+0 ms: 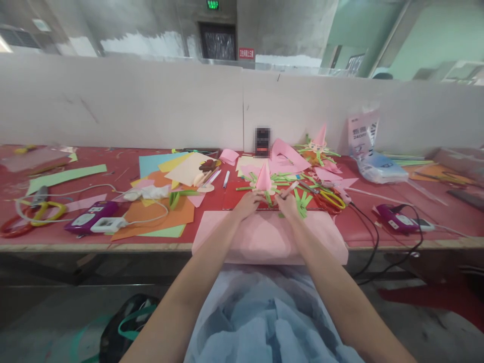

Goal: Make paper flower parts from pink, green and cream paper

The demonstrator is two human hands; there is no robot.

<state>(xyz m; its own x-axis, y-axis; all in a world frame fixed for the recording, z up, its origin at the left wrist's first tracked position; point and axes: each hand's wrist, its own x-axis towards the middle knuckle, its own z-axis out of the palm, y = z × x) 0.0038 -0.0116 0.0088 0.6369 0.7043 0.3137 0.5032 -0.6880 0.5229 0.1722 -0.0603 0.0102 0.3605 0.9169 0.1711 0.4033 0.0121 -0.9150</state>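
Observation:
A paper craft with a pink cone [263,177] in its middle and green paper strips [284,177] spreading outward lies in front of me on the red table. My left hand [248,204] is closed at its near left edge, fingers pinching the craft. On the near right side, my right hand [287,203] is closed round a pale pen-like stick [292,186] that points up to the right. Its fingertips meet the craft's edge; the exact contact is too small to make out. Loose green strips [302,201] lie beside my right hand. Pink padding [270,237] lies beneath my wrists.
Yellow-handled scissors [333,197] lie right of my hands, and a second pair of scissors [48,213] at far left. Coloured paper sheets [177,214] are stacked leftward. Another cone craft [319,140] stands behind. Purple devices [93,218] with cables flank the workspace.

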